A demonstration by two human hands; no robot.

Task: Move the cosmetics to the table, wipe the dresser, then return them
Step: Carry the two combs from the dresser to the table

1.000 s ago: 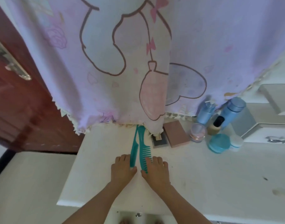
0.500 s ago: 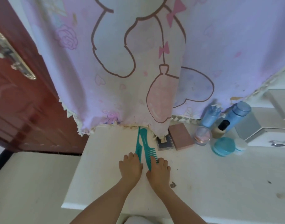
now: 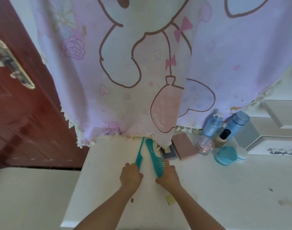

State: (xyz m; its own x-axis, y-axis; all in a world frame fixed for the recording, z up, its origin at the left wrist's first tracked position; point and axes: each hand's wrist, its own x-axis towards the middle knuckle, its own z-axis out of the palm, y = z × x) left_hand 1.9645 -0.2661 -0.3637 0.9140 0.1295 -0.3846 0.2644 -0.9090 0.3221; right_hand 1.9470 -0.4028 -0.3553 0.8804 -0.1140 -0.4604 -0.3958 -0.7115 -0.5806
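Two teal combs lie on the white dresser top (image 3: 208, 188). My left hand (image 3: 131, 175) grips the toothed end of the thin tail comb (image 3: 139, 155). My right hand (image 3: 168, 176) holds the toothed end of the wide comb (image 3: 152, 155). To the right stand a dark compact (image 3: 169, 151), a pink box (image 3: 184, 146), a clear pink jar (image 3: 205, 145), two blue bottles (image 3: 212, 125) (image 3: 237, 124), a black-capped foundation bottle (image 3: 222, 137), a teal jar (image 3: 225, 156) and a white jar (image 3: 241, 154).
A pink cartoon-print cloth (image 3: 142, 72) hangs over the dresser's back and covers the comb handles' tips. A red-brown door (image 3: 17, 105) with a metal handle (image 3: 12, 63) stands left. A yellow scrap (image 3: 170, 200) and dirt specks lie on the top.
Both hands have gone from lying flat on the combs to curling around their toothed ends. The combs have spread apart slightly. The camera has moved closer.
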